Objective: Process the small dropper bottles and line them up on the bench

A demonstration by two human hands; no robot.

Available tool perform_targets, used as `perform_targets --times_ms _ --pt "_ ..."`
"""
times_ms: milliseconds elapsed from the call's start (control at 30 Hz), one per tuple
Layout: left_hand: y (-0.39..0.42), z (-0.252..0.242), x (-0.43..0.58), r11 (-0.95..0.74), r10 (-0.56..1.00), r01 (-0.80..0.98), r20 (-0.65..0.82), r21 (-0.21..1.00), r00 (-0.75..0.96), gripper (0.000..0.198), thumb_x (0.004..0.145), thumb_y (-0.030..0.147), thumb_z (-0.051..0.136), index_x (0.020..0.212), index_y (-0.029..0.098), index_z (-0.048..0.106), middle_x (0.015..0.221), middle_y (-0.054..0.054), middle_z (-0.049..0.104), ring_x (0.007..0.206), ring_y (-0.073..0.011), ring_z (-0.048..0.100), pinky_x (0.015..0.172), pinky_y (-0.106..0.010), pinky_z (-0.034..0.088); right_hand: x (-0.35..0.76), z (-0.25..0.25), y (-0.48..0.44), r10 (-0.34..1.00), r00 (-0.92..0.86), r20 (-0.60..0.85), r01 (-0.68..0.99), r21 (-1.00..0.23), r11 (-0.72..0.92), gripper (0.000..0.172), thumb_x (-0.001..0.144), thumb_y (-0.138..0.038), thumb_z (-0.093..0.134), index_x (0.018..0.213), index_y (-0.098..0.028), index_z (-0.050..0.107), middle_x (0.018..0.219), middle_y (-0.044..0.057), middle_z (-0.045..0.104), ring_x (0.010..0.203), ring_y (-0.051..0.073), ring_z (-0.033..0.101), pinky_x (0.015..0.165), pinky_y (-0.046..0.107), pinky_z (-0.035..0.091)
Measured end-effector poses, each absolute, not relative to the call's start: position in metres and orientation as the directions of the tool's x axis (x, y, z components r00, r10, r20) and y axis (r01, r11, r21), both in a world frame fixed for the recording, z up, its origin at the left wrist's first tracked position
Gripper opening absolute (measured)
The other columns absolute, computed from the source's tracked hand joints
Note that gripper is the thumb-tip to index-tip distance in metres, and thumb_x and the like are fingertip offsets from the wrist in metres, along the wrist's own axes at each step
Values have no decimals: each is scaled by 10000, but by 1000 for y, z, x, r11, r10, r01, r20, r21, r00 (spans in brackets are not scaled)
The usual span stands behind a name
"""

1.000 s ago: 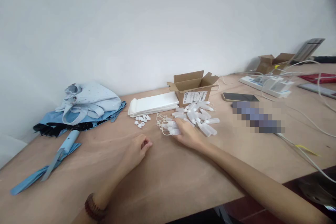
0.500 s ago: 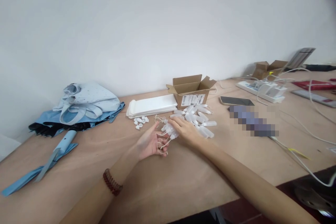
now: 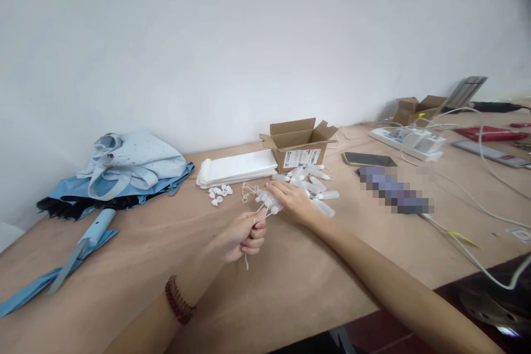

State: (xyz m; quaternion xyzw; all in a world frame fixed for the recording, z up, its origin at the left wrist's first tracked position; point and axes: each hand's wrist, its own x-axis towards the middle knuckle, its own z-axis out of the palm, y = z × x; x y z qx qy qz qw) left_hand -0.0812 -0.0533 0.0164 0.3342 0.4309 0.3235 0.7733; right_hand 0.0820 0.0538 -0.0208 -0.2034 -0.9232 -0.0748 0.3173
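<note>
My left hand is closed in a fist round thin white cords, and one loose end hangs below the fingers. The cords run up to a bunch of small translucent plastic bottles. Over that bunch curls my right hand, its fingertips gripping the bottles from the right; the palm side is hidden. More of the same bottles lie in a loose pile just behind and right of this hand. A tangle of white cord rests beyond my left hand, beside several small white caps.
A stack of flat white packets and an open cardboard box stand against the wall. At left lie a blue umbrella and a pale cloth bag. A phone, a power strip and cables occupy the right side.
My left hand has gone from open fingers under the cords to a fist closed on them, slightly lower. The right hand stays on the bunch of bottles.
</note>
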Motion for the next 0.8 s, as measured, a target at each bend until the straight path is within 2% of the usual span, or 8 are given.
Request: perform_targets --times_ms 67,200,333,433,500,567,700,800 --pt "-57 19 -85 561 787 -199 -444 803 429 453 875 487 496 600 190 291 456 105 162 357 -31 49 316 -165 47 85 -22 59 358 -710 606 428 -33 903 335 844 -76 470 1165 -158 525 1141 109 622 1008 216 589 758 294 494" --pt "-66 22 -100 538 798 -172 -434 825 419 479 859 518 499 583 186 292 449 104 174 341 -21 85 314 -161 61 99 -24 77 531 -578 620 532 -207 821 448 728 -4 482 1143 -165 529 1116 102 635 1004 226 596 790 314 485" --pt "-68 19 -116 429 892 -117 -400 896 208 439 805 547 550 648 158 421 495 81 348 323 -3 172 310 -147 84 108 -24 84 605 -491 627 563 -302 770 457 689 -8 491 1118 -157 537 1096 106 637 979 238 604 791 338 483" --pt "-61 14 -117 322 944 -87 -313 943 103 375 803 507 571 806 137 512 657 28 519 336 14 219 317 -134 97 101 -20 70 542 -562 625 491 -275 826 457 715 -29 481 1147 -172 523 1115 99 628 1002 230 595 802 330 481" --pt "-54 9 -112 311 949 -103 -303 945 88 367 817 489 561 906 135 531 729 8 552 344 17 233 323 -131 103 93 -16 57 479 -638 603 432 -235 871 440 749 -38 463 1162 -182 519 1117 92 627 1019 225 590 807 314 477" --pt "-47 6 -106 366 930 -133 -355 921 100 420 837 533 506 944 129 543 719 11 538 338 14 229 321 -137 100 87 -12 46 433 -690 579 396 -199 897 421 781 -37 448 1171 -177 520 1135 100 619 1037 222 583 812 293 473" --pt "-37 3 -98 485 871 -178 -454 856 189 579 833 663 375 875 116 558 642 34 475 323 7 205 315 -152 76 83 -10 39 354 -725 590 371 -97 923 349 827 -87 457 1166 -148 516 1118 121 619 992 224 589 770 309 485" --pt "-37 2 -96 463 876 -164 -421 871 237 454 808 587 515 782 134 519 582 63 416 333 7 193 323 -148 79 85 -13 44 310 -750 584 356 -39 934 340 840 -112 463 1175 -149 509 1103 117 624 961 215 588 742 310 486"
